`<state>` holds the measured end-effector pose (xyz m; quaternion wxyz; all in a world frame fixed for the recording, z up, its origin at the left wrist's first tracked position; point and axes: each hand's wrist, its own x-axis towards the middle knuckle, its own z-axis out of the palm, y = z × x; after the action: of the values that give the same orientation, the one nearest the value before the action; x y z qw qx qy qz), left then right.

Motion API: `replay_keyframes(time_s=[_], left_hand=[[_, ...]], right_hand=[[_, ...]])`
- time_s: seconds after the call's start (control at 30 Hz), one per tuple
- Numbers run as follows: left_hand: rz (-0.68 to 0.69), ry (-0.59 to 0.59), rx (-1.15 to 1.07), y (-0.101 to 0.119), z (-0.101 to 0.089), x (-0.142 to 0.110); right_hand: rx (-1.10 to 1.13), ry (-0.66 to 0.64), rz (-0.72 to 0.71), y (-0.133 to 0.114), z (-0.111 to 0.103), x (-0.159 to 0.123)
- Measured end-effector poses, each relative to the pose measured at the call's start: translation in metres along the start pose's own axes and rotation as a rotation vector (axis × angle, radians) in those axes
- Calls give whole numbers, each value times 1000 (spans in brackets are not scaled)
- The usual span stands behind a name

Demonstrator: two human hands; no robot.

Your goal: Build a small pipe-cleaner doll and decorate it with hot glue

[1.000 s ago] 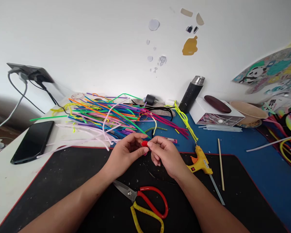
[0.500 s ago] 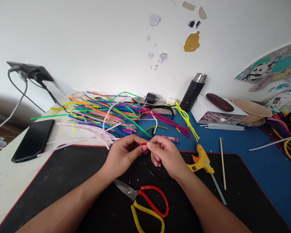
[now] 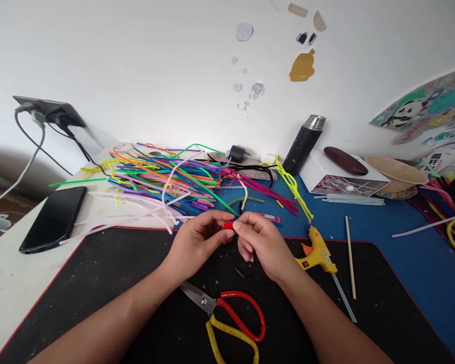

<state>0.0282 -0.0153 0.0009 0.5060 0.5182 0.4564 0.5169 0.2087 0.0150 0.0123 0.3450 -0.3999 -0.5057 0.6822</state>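
Observation:
A small red piece (image 3: pixel 228 226) is pinched between my two hands above the black mat's far edge; its exact kind is hard to make out. My left hand (image 3: pixel 197 245) grips it from the left with thumb and fingers. From the other side, the thumb and index finger of my right hand (image 3: pixel 260 242) close on it, the other fingers curled under. Below the hands lie scissors (image 3: pixel 212 305) with one red and one yellow handle, the blade tips hidden by my left forearm. Right of my right hand rests a yellow glue gun (image 3: pixel 318 253) with a glue stick in it.
Pipe cleaners (image 3: pixel 163 177) in many colours are heaped behind the black mat (image 3: pixel 109 283). A phone (image 3: pixel 53 220) lies left. A wooden stick (image 3: pixel 351 258), a black thermos (image 3: pixel 304 144), a white box (image 3: pixel 326 177) and a bowl (image 3: pixel 396 172) stand or lie to the right.
The red piece has turned a little between my fingers and shows more of its side. Both hands keep their pinch; the whole view has shifted slightly.

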Motion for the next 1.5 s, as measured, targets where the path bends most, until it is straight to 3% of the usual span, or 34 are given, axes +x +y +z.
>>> replay_keyframes(time_s=[0.13,0.3,0.67,0.87,1.0,1.17,1.5], left_hand=[[55,7,94,0,-1,-2],[20,22,112,2,-3,-3],[-83,-29,-132,4,1,3],[-129,-16,-288,2,-8,9],[-240,-72,-374,1,-13,12],[-335,-138,-392,3,-12,11],[-432,-159,-450,5,-9,8]], right_hand=[[7,-7,-9,1,-1,0],[-12,-5,-2,1,-1,1],[-7,5,-7,5,-1,1],[12,43,-29,0,-3,2],[27,43,-27,-1,-3,1],[34,21,-15,0,-2,0],[124,2,8,3,0,1]])
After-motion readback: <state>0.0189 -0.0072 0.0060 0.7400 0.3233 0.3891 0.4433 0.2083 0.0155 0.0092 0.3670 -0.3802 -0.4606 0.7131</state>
